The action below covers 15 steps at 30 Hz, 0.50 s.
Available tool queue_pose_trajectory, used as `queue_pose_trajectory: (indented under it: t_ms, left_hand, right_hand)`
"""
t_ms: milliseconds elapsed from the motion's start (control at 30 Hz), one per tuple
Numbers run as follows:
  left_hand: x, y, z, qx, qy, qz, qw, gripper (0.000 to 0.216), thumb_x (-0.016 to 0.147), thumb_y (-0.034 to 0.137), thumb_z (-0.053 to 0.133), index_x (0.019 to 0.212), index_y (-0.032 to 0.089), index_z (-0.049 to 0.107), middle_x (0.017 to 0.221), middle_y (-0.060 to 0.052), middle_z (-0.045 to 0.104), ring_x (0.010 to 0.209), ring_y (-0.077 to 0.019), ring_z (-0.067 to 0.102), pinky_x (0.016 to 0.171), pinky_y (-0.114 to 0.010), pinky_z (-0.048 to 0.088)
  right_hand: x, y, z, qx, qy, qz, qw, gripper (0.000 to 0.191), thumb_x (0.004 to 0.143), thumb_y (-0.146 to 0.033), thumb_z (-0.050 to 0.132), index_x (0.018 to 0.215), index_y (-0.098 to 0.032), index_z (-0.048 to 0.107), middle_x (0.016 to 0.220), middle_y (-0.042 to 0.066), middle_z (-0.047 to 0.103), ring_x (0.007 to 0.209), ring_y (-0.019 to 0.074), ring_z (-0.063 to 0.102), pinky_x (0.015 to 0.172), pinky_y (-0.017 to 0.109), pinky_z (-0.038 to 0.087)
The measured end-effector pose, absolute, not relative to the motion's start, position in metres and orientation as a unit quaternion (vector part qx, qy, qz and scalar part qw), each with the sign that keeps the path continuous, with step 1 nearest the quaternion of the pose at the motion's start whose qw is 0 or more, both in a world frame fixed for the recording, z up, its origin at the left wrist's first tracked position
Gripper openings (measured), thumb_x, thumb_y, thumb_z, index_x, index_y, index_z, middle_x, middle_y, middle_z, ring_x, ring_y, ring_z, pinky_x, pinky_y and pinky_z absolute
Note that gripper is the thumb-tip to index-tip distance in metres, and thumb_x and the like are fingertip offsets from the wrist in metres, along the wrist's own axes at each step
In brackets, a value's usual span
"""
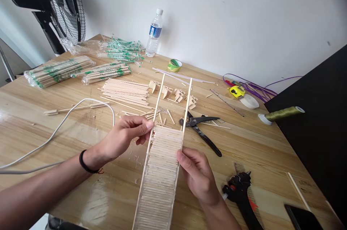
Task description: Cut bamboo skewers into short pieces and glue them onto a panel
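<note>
A long ladder-like panel [162, 172] of short wooden sticks glued across two long rails lies in front of me on the wooden table [81, 136]. My left hand [124, 136] pinches the left rail near the panel's top edge, fingers closed on it. My right hand [197, 176] grips the panel's right edge with the thumb on top. Both bare rails [187, 103] stick out past the last row of sticks, towards the wall.
Black cutting pliers [202, 129] lie right of the rails. A black glue gun [241, 194] sits by my right wrist. Loose and bagged chopsticks [124, 91], cut stick pieces [176, 94], a white cable [62, 121], water bottle [154, 33], tape roll [174, 65], thread spool [282, 113], fan [62, 2].
</note>
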<state>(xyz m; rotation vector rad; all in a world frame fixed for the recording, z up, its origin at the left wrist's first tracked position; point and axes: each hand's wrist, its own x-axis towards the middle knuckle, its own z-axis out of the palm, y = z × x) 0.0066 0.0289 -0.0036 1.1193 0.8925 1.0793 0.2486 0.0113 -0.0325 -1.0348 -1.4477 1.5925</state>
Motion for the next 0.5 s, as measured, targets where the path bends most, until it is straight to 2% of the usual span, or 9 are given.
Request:
queue_pose_trajectory:
  t_ms: [133, 300, 500]
  left_hand:
    - [0.006, 0.028, -0.005, 0.459, 0.367, 0.483, 0.650, 0.051, 0.103, 0.056, 0.058, 0.075, 0.015, 0.068, 0.070, -0.002, 0.062, 0.063, -0.0122, 0.052, 0.060, -0.027, 0.040]
    - [0.005, 0.029, 0.001, 0.499, 0.405, 0.464, 0.610, 0.027, 0.095, 0.040, 0.074, 0.087, 0.016, 0.066, 0.073, 0.003, 0.059, 0.063, -0.0098, 0.050, 0.061, -0.024, 0.041]
    - [0.008, 0.029, 0.010, 0.506, 0.402, 0.474, 0.598, 0.021, 0.089, 0.030, 0.079, 0.085, 0.016, 0.064, 0.072, 0.003, 0.060, 0.062, -0.0089, 0.051, 0.057, -0.022, 0.041]
  right_hand:
    - [0.249, 0.012, -0.032, -0.398, -0.563, 0.621, 0.371, 0.050, 0.097, -0.058, 0.065, 0.065, -0.021, 0.059, 0.062, 0.000, 0.047, 0.064, 0.0175, 0.041, 0.061, 0.032, 0.035]
    - [0.249, 0.013, -0.030, -0.402, -0.572, 0.616, 0.363, 0.050, 0.098, -0.057, 0.064, 0.064, -0.021, 0.056, 0.063, 0.000, 0.044, 0.066, 0.0176, 0.040, 0.062, 0.032, 0.035]
    - [0.248, 0.013, -0.029, -0.417, -0.575, 0.608, 0.354, 0.054, 0.096, -0.063, 0.065, 0.063, -0.022, 0.054, 0.061, 0.000, 0.042, 0.064, 0.0177, 0.039, 0.060, 0.032, 0.035]
